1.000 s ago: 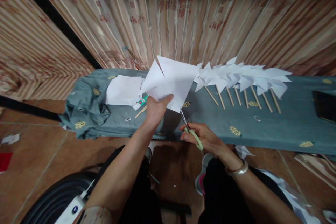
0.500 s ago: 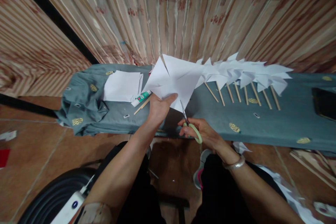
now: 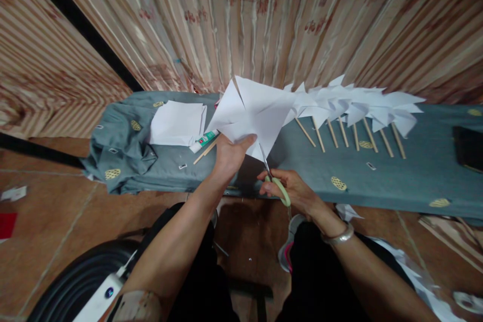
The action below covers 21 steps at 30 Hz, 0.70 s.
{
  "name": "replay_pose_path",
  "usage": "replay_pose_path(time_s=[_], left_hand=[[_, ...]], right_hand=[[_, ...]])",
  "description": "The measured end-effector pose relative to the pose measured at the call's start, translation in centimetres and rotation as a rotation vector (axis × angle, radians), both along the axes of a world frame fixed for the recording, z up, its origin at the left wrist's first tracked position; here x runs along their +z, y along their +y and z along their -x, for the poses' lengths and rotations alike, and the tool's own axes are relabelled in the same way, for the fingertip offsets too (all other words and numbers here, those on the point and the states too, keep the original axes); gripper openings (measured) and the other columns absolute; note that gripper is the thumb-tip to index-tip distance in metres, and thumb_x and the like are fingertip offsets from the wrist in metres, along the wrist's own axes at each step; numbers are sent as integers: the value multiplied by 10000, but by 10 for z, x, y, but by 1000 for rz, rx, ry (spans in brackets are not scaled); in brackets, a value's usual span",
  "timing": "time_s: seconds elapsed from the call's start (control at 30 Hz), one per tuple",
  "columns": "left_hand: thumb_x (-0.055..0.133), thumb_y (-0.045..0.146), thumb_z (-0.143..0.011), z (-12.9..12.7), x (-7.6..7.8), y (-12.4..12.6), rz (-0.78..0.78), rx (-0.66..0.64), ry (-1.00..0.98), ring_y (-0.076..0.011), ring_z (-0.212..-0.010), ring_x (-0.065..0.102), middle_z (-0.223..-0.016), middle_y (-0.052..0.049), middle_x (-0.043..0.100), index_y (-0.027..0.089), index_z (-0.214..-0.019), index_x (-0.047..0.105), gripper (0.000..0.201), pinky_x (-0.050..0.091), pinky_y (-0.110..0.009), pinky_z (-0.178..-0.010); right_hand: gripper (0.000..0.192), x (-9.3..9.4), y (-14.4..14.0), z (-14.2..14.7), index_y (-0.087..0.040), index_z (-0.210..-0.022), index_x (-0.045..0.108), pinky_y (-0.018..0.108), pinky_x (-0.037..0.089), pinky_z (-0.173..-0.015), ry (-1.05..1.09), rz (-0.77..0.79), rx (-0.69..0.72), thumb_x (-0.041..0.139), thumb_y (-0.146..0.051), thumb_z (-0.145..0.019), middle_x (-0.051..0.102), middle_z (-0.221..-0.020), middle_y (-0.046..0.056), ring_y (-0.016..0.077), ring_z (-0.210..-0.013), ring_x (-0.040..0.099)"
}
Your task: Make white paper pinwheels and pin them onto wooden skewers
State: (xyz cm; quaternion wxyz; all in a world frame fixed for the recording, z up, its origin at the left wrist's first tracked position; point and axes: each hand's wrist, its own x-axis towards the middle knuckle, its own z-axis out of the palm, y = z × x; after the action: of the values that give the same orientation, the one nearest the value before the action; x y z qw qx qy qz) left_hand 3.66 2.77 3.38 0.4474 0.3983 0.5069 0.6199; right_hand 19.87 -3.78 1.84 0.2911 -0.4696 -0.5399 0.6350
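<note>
Above the near edge of the cloth (image 3: 396,176): left hand (image 3: 230,153) pinching white paper (image 3: 256,113), right hand (image 3: 292,191) closed on scissors (image 3: 273,176), blades at paper's corner.

Striped beige-and-rust curtain (image 3: 264,20) is hanging as the backdrop. Below the curtain, a low bench is sitting under a teal cloth (image 3: 396,176) with gold motifs. Brown tiled floor (image 3: 49,231) is running under the bench, reflecting soft light.
</note>
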Motion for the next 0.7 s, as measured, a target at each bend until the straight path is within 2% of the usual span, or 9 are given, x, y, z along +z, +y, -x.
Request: replay_pose_path(time_s=[0.23,0.5,0.7], left_hand=[[813,253,-569,2,0,1,-3,5,-7,-245,-849,702,-906,-78,757,130,-1112,656,579,552,-355,-817],[810,239,-582,2,2,1,-12,7,-27,-246,-860,700,-915,-84,757,135,-1127,656,577,549,-356,-830],[807,252,-588,3,2,2,-24,2,-18,-254,-864,694,-892,-77,753,136,-1127,651,573,547,-388,-853]], right_hand=[[464,3,0,4,-175,-836,676,215,474,-529,48,85,-39,833,-534,-587,673,-606,-21,106,-553,615],[460,-1,-1,6,-176,-829,681,211,453,-500,53,67,-54,828,-540,-589,662,-563,-28,91,-493,571],[461,5,0,9,-182,-772,665,208,433,-467,73,77,-70,841,-549,-556,639,-514,-46,77,-444,540]])
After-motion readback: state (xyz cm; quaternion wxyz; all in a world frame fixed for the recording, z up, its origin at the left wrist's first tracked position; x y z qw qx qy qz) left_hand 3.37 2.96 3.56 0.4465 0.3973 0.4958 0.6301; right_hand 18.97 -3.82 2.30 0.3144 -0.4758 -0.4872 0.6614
